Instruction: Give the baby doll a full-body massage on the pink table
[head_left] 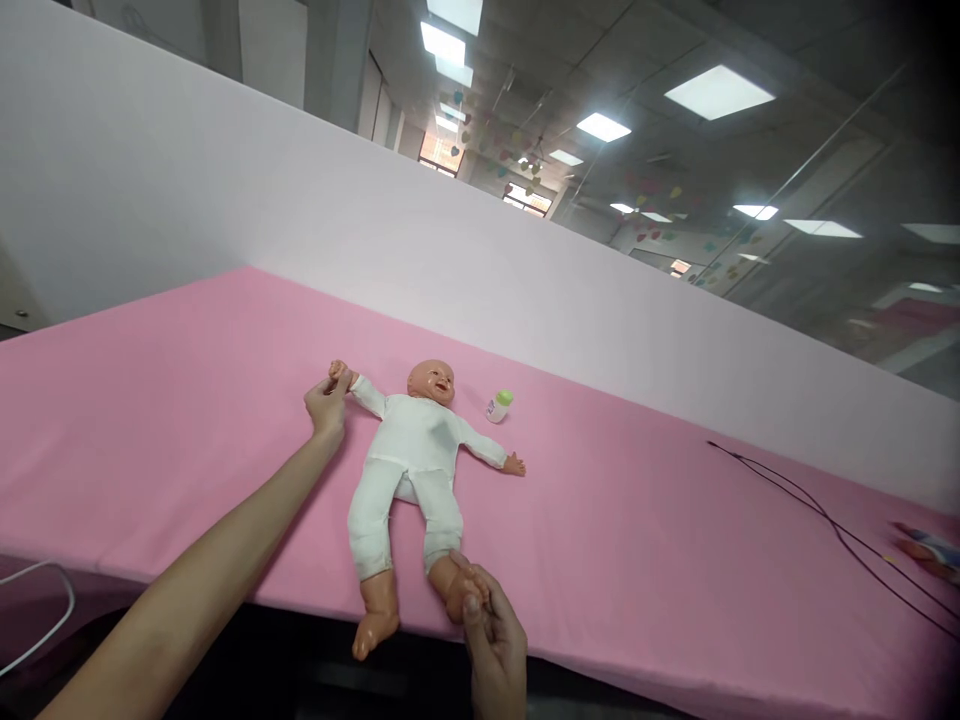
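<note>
Indoor room, grey ceiling with lit panels (pixel 720 93), small coloured hanging shapes (pixel 455 151) farther back. Pale partition (pixel 375 230) runs behind the tabletop (pixel 615 560), which is covered in pink cloth.

Doll (pixel 420 432) in white clothes lies on its back, middle of the tabletop, head toward the partition, legs toward the near edge. Arms out to both sides, legs apart, lower legs bare. The free foot (pixel 377 628) pokes past the near edge.

Left hand (pixel 327 405): arm stretched forward, thumb and fingers pinching the doll's hand (pixel 338 369) on that side. Right hand (pixel 496 628): at the near edge, thumb and fingers closed around the toe end of the doll's other foot (pixel 454 588).

Bottle (pixel 498 407), white with green cap, stands tilted-looking near the doll's head, above its outstretched free arm. Black cables (pixel 831 519) cross the tabletop at right; blurred item (pixel 930 552) by the right border, can't identify. White cable (pixel 73 598) loops at lower left.
</note>
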